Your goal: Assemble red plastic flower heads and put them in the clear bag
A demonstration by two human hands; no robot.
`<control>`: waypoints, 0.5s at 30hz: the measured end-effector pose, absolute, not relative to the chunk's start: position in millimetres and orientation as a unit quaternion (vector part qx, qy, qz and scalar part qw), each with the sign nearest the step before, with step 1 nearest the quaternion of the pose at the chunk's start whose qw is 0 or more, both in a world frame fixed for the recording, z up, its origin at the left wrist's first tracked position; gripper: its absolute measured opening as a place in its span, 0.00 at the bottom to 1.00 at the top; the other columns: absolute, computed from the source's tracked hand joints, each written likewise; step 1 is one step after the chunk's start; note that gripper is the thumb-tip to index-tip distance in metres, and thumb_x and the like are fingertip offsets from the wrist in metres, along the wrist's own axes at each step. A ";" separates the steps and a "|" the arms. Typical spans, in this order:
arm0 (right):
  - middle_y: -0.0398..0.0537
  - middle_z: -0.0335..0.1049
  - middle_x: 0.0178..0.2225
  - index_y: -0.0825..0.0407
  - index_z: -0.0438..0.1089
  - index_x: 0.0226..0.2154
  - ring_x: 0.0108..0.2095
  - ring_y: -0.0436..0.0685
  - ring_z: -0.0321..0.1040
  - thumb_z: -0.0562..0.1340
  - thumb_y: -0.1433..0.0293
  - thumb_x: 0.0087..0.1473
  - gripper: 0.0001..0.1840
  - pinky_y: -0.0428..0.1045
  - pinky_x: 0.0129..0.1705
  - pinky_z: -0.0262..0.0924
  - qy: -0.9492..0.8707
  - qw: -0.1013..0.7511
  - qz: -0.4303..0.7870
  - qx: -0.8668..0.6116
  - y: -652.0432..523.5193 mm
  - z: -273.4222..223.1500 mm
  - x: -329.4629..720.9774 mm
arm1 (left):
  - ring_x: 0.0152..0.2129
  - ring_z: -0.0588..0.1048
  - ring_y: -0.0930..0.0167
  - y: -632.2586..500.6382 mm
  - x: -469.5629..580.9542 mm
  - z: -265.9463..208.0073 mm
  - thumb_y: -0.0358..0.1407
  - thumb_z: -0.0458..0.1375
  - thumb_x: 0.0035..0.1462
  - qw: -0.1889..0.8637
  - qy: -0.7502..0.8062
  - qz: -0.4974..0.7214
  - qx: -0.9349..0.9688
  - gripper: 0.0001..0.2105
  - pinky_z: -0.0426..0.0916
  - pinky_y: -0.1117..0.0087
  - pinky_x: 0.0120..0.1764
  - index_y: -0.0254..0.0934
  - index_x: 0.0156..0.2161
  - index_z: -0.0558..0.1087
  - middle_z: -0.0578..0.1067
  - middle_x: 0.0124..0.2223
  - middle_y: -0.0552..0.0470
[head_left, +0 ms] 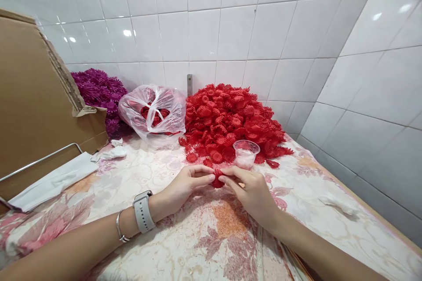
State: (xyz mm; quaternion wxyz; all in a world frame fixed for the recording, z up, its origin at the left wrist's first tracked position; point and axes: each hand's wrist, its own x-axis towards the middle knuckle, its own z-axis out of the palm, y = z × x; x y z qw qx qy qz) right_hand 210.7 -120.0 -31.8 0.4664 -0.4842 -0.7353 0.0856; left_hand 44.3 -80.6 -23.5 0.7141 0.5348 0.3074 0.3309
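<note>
Between my two hands is a small red artificial flower (217, 180), held just above the flowered tablecloth. My left hand (187, 186) pinches its left edge between thumb and fingers. On the opposite edge, my right hand (249, 189) has the same kind of pinch. Fingertips cover part of the flower. Right behind my right hand stands a clear plastic cup (246, 153) with something whitish in it. A large heap of red artificial flowers (231, 118) rises behind the cup, with a few loose ones along its front.
Left of the heap sits a tied clear plastic bag (153, 112) of red flowers, then a purple flower pile (97, 94). A cardboard box (42, 83) and a metal rod (42, 160) are at far left. Crumpled white tissue (339, 204) lies right. A tiled wall (204, 30) closes the back.
</note>
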 end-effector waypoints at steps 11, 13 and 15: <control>0.40 0.66 0.17 0.51 0.66 0.21 0.18 0.50 0.64 0.59 0.66 0.50 0.10 0.44 0.22 0.58 -0.706 0.431 0.221 -0.517 -119.9 -25.7 213.7 | 0.28 0.74 0.72 -83.5 47.1 -19.3 0.36 0.62 0.45 0.684 0.315 0.336 0.566 0.10 0.67 0.73 0.32 0.34 0.34 0.72 0.75 0.34 0.50; 0.40 0.65 0.16 0.51 0.64 0.19 0.18 0.50 0.65 0.57 0.66 0.51 0.13 0.45 0.22 0.60 -0.691 0.438 0.261 -0.512 -120.3 -27.4 212.5 | 0.30 0.74 0.71 -82.8 47.6 -21.7 0.34 0.64 0.43 0.695 0.292 0.335 0.566 0.13 0.68 0.70 0.35 0.34 0.36 0.72 0.75 0.35 0.49; 0.41 0.65 0.16 0.51 0.62 0.18 0.19 0.52 0.67 0.56 0.65 0.52 0.14 0.45 0.22 0.62 -0.669 0.444 0.317 -0.504 -120.4 -28.9 211.0 | 0.29 0.74 0.71 -82.4 48.1 -24.3 0.32 0.65 0.40 0.705 0.288 0.326 0.559 0.14 0.67 0.70 0.36 0.33 0.35 0.72 0.75 0.34 0.49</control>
